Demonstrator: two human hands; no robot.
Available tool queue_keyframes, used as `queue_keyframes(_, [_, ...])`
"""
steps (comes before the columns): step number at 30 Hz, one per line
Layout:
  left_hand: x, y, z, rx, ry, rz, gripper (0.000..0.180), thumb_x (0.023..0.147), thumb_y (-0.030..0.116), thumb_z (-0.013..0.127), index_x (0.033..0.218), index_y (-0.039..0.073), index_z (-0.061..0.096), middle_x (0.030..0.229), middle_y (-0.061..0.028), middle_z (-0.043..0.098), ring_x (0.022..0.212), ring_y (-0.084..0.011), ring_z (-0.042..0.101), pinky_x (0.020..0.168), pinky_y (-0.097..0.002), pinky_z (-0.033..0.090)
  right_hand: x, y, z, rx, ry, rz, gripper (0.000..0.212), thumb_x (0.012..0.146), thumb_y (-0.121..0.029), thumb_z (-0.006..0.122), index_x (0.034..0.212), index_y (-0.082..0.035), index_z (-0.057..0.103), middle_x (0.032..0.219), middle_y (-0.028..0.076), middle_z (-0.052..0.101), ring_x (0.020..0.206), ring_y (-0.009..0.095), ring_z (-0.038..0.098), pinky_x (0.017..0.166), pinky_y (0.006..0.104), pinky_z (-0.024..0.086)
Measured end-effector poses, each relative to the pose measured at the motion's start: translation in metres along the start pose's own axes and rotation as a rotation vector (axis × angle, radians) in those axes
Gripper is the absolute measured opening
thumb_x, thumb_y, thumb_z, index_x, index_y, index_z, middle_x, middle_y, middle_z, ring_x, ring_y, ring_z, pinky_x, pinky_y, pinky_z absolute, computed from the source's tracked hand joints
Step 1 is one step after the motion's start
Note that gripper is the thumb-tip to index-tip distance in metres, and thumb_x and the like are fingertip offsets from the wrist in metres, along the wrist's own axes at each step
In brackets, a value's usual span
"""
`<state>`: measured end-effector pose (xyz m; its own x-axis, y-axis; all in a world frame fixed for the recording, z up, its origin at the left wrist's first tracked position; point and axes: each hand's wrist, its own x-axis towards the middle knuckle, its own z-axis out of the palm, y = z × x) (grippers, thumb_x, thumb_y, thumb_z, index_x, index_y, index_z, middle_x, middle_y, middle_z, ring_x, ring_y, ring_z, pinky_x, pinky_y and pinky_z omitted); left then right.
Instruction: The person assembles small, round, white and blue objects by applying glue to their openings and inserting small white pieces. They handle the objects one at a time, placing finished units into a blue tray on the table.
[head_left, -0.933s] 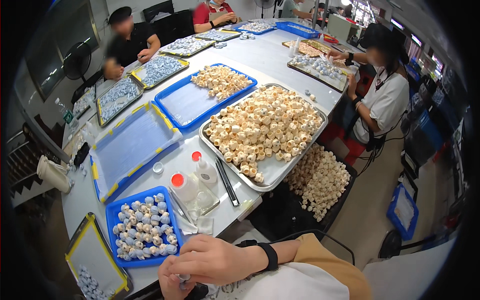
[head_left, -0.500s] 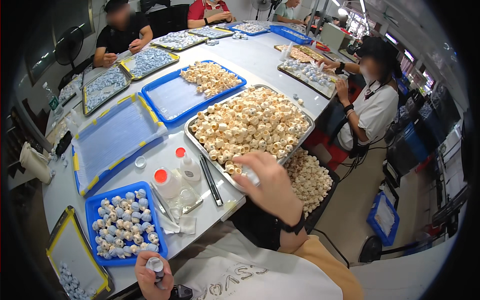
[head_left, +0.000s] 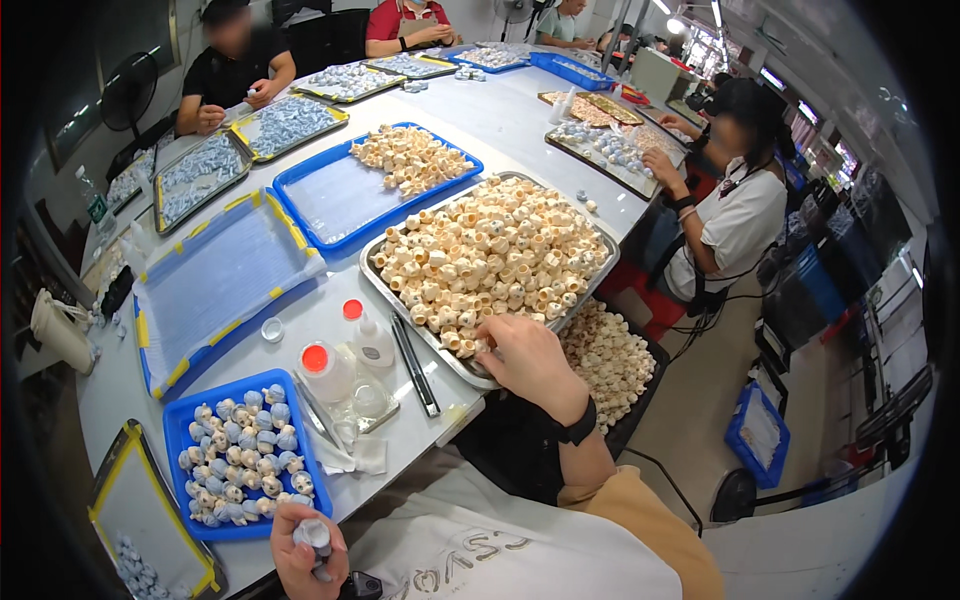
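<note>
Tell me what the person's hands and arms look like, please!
The left hand and right hand wear no gloves. A black band circles the right one's wrist, and a tan sleeve covers that arm higher up. The other arm's sleeve doesn't show.

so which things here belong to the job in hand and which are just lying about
Likely in use:
pale blue-grey piece, in the left hand
cream pieces, by the right hand
blue-and-cream pieces in the small blue tray

Seemingly just around:
water bottle
standing fan
white bin
</note>
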<state>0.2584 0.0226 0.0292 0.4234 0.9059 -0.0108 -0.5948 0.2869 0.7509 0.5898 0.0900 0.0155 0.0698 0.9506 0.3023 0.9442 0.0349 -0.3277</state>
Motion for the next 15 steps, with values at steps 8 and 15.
queue_keyframes(8, [-0.005, -0.003, -0.001, 0.163, -0.084, -0.13, 0.03, 0.091, 0.023, 0.055, 0.111, 0.001, 0.047, 0.089, -0.0126, 0.058, 0.043, -0.0036, 0.036, 0.038, -0.0168, 0.028, -0.003, -0.027, -0.01, 0.398, 0.266, -0.102, 0.021, 0.074, -0.006, 0.063, 0.095, -0.004, 0.059, 0.08, 0.01, 0.062, 0.074, 0.025, 0.06, 0.069, 0.0343, 0.048])
queue_keyframes(15, [-0.008, -0.008, 0.009, 0.256, 0.031, -0.217, 0.027, 0.09, 0.021, 0.055, 0.11, 0.003, 0.048, 0.083, -0.0039, 0.056, 0.046, -0.0021, 0.036, 0.041, -0.0155, 0.028, -0.035, -0.123, -0.004, 1.265, -0.339, -0.669, 0.018, 0.078, -0.007, 0.062, 0.094, -0.002, 0.055, 0.08, 0.008, 0.053, 0.073, 0.024, 0.055, 0.063, 0.032, 0.045])
